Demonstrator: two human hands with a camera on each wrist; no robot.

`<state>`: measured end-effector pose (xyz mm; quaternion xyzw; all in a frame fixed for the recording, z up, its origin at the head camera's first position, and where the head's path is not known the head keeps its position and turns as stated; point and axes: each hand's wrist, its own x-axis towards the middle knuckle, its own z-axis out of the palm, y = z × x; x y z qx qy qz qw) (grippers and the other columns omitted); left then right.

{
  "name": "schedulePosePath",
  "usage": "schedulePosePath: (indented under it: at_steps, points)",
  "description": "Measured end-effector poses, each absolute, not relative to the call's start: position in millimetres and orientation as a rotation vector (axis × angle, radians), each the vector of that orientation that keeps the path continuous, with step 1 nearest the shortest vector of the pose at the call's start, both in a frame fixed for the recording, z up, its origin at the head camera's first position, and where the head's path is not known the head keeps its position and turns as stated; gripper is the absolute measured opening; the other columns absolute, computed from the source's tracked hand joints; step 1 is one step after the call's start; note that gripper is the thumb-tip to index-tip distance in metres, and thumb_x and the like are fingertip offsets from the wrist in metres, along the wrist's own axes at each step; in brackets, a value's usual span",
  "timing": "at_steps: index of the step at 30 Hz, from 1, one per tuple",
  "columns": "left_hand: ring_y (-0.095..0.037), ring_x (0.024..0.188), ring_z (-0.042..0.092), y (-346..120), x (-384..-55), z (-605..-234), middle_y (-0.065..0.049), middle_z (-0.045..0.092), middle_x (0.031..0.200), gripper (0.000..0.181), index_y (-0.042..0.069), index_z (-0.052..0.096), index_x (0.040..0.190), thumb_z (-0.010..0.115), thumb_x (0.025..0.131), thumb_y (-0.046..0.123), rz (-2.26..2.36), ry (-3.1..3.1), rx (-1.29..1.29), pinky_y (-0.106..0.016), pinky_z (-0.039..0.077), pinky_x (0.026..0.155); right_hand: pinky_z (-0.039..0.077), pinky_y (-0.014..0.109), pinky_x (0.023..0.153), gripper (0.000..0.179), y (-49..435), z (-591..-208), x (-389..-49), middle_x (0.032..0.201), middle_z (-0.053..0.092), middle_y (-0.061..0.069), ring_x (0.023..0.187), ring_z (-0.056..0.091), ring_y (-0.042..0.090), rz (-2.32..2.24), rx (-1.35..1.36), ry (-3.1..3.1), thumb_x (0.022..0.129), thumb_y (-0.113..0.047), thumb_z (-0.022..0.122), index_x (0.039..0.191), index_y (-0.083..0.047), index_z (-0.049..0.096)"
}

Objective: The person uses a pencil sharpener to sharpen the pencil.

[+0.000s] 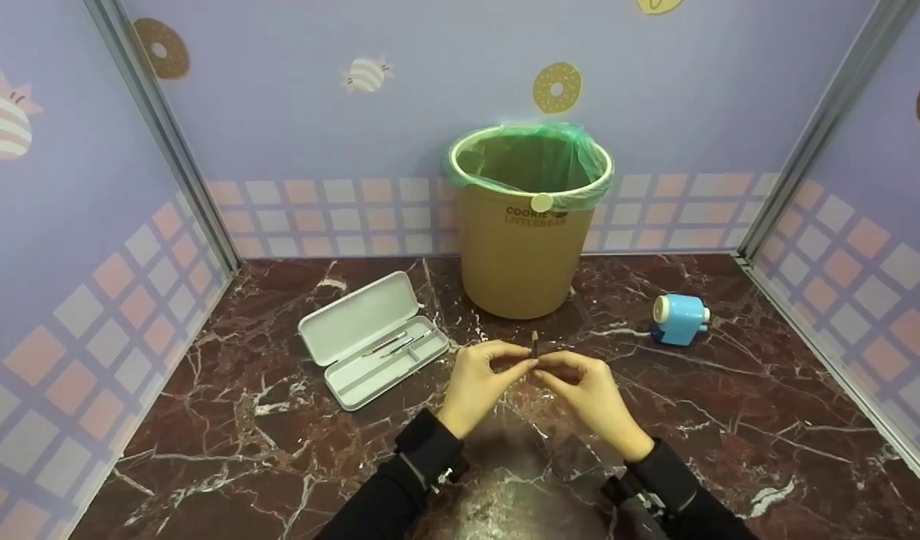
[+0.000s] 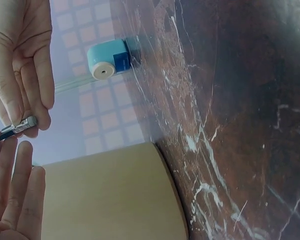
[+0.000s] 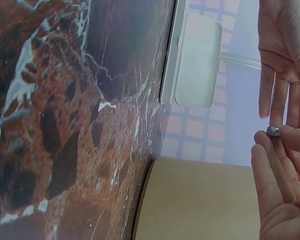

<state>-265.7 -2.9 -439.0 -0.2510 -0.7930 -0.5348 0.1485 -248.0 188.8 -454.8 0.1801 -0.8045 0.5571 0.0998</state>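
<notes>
A short dark pencil (image 1: 534, 343) stands upright between the two hands, its bare wooden end up. My left hand (image 1: 480, 381) pinches it between thumb and fingers from one side. From the other side my right hand (image 1: 588, 394) also pinches it, fingertips meeting the left ones. The metal band and grey eraser (image 2: 29, 123) show at its lower end in the left wrist view, and the eraser tip (image 3: 273, 131) shows in the right wrist view. Fingers hide the pencil's middle. Left of the hands lies an open pencil case (image 1: 388, 367) holding several slim pens or pencils.
A tan bin (image 1: 523, 262) with a green bag liner stands behind the hands. To the right is a blue crank pencil sharpener (image 1: 681, 319). Patterned panels (image 1: 400, 150) wall the marbled table (image 1: 242, 465) at the back and sides.
</notes>
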Motion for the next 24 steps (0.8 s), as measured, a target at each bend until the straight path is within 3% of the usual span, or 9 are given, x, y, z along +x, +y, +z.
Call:
schedulePosePath:
  at_steps: [7, 19, 24]
  points:
    - [-0.018, 0.093, 0.077, -9.5, -266.4, -429.1, -0.005, 0.081, 0.101, 0.017, 0.01, 0.081, 0.101, 0.08, 0.087, 0.02, -1.229, -2.362, -0.789, -0.028, 0.06, 0.086, 0.06, 0.02, 0.086, 0.02, 190.5, -453.7, -249.0, 0.11, 0.078, 0.016, 0.099, 0.077, 0.015, 1.593, 0.545, -2.397, 0.09, -0.003, 0.074, 0.11, -0.005, 0.076]
    - [-0.013, 0.074, 0.072, -18.3, -265.7, -416.0, 0.005, 0.075, 0.084, 0.006, 0.016, 0.078, 0.089, 0.077, 0.089, 0.022, -0.363, -2.365, -0.92, -0.028, 0.058, 0.063, 0.063, 0.027, 0.081, 0.02, 193.5, -444.7, -250.0, 0.102, 0.08, 0.013, 0.093, 0.078, 0.024, 1.288, 0.577, -2.413, 0.087, -0.001, 0.077, 0.107, -0.003, 0.077]
    - [-0.012, 0.067, 0.067, -17.0, -265.6, -419.5, 0.005, 0.07, 0.077, 0.007, 0.017, 0.073, 0.078, 0.077, 0.084, 0.018, -0.028, -2.284, -0.918, -0.025, 0.054, 0.055, 0.063, 0.029, 0.079, 0.022, 193.7, -443.7, -250.6, 0.102, 0.079, 0.011, 0.09, 0.078, 0.025, 1.173, 0.64, -2.382, 0.084, 0.002, 0.078, 0.106, -0.004, 0.077]
